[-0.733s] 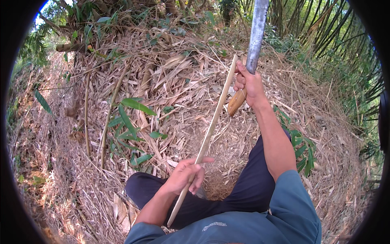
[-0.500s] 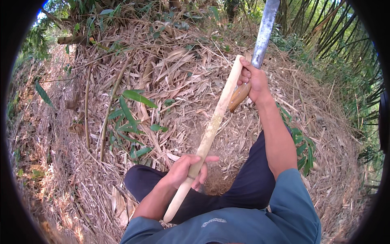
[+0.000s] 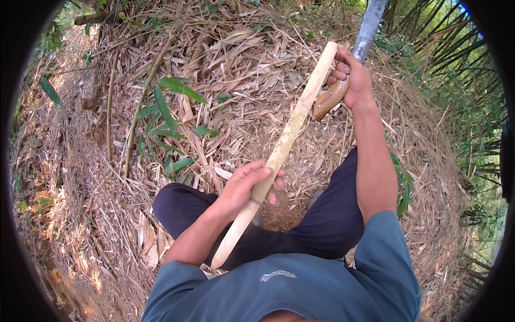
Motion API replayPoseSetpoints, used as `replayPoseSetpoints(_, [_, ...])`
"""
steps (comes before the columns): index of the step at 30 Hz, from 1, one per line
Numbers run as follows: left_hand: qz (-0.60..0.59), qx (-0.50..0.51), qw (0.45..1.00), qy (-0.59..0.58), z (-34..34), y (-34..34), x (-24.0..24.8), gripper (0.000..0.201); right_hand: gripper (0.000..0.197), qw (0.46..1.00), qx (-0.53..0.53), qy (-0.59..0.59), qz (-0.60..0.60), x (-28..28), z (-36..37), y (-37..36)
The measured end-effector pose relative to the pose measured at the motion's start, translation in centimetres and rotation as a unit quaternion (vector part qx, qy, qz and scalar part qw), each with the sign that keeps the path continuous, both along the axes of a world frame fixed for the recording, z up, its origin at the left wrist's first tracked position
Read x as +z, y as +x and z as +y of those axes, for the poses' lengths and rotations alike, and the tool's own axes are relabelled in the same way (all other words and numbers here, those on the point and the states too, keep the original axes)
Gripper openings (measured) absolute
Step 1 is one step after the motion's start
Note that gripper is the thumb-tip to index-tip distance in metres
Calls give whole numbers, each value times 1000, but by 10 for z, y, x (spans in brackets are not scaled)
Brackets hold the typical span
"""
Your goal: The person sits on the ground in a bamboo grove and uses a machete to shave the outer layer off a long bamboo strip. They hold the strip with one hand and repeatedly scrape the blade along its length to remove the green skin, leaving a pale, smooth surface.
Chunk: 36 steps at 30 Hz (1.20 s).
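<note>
A long pale bamboo strip (image 3: 287, 137) slants across the view, its lower end over my lap and its upper end far and to the right. My left hand (image 3: 247, 185) is wrapped round its lower half, thumb on top, just above a ring-like node. With the fingertips of my right hand (image 3: 351, 78) I pinch the strip's upper end. That same hand also grips a machete (image 3: 370, 29); its brown wooden handle (image 3: 330, 99) sticks out below my fingers, and the grey blade points up and away, its tip cut off by the view's edge.
Dry leaves and husks (image 3: 230, 75) cover the ground ahead. A green leafy sprout (image 3: 166, 112) and thin upright stems (image 3: 140, 102) stand to the left. Bamboo stalks (image 3: 450, 48) crowd the far right. My bent legs in dark trousers (image 3: 332, 214) lie close below the strip.
Both hands, the strip and the machete sit higher in the view, slightly right at the top. My left fingers have curled in closer round the strip. The ground's view has shifted too.
</note>
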<state>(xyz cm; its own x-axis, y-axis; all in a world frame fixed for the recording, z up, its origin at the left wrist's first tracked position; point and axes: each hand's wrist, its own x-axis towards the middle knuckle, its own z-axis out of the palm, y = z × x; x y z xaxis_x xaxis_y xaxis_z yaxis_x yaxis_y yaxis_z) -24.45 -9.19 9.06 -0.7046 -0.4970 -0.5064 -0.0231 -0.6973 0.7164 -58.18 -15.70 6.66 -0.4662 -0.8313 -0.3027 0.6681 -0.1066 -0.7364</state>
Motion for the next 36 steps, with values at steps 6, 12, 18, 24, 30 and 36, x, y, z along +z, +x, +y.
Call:
replayPoseSetpoints(6, [-19, 151, 988, 19, -11, 2, -7, 36, 33, 998, 52, 20, -17, -1, 1, 10])
replayPoseSetpoints(12, [-36, 270, 959, 76, -30, 15, -24, 34, 34, 995, 81, 54, 3, -4, 2, 24])
replayPoseSetpoints(18, [-28, 298, 950, 87, -30, 16, -23, 30, 32, 993, 97, 63, 1, -8, 1, 29])
replayPoseSetpoints(24, [-19, 297, 955, 25, -31, 16, -23, 33, 30, 990, 112, 86, 16, -10, -1, 35])
replayPoseSetpoints(30, [3, 362, 923, -133, -42, 14, -13, 38, 32, 983, 135, 105, 64, -9, -1, 52])
replayPoseSetpoints(36, [135, 386, 888, -212, -52, 21, -12, 35, 32, 965, 171, 130, 147, -7, 0, 69])
